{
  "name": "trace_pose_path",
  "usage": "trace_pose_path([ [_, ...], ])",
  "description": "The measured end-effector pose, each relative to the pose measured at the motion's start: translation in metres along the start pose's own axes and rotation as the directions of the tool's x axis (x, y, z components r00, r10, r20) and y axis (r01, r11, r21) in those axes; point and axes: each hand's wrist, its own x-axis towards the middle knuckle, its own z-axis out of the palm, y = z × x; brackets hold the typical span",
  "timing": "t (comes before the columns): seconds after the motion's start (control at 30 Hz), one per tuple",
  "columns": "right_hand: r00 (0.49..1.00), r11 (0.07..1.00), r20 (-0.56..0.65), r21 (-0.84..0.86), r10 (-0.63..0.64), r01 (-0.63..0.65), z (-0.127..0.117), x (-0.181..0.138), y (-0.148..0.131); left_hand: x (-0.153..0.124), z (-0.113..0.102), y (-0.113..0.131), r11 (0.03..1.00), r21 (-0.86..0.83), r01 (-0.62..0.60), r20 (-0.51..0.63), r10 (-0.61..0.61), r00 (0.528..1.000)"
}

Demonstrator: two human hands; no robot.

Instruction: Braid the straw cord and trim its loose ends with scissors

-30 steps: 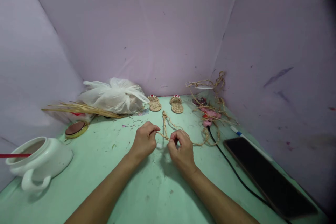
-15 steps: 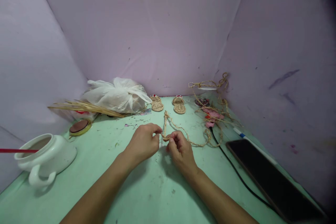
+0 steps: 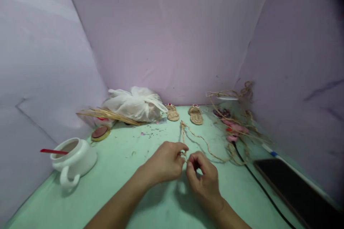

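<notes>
A twisted straw-coloured cord (image 3: 206, 142) runs from a loop at mid-table down to my fingers, and its other length trails off to the right. My left hand (image 3: 170, 159) is closed in a pinch on the near end of the cord. Close beside it, my right hand (image 3: 202, 173) pinches the same end between thumb and forefinger. The fingers partly hide the piece between them. Beyond the cord lie two small woven slippers, a left one (image 3: 172, 113) and a right one (image 3: 196, 116), each with red and white trim.
On the left stand a white pot (image 3: 80, 159) holding a red stick, a round tin (image 3: 100, 133), dry straw strips (image 3: 115, 115) and a white plastic bag (image 3: 137, 105). To the right are a pink glue gun (image 3: 235, 128), its black cable (image 3: 258, 182), a phone (image 3: 292, 193) and a pen (image 3: 274, 154).
The view has shifted, so everything sits further right and lower. Both hands have drawn nearer to me with the cord end, and my left hand has turned slightly over it.
</notes>
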Motion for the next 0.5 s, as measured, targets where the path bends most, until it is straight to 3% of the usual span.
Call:
trace_pose_path([
  [0.1,1.000,1.000,0.005,0.010,-0.015,0.015,0.001,-0.001,0.000,0.002,-0.001,-0.002,0.963,-0.205,0.174,0.074,-0.162,0.984],
  [0.23,0.999,0.999,0.051,0.036,-0.013,0.012,0.001,-0.003,0.000,0.009,0.005,-0.014,0.815,-0.429,0.390,0.201,-0.335,0.920],
  [0.5,0.997,0.998,0.081,0.069,0.004,-0.010,0.000,-0.002,-0.001,0.021,0.012,-0.034,0.518,-0.622,0.587,0.483,-0.337,0.809],
])
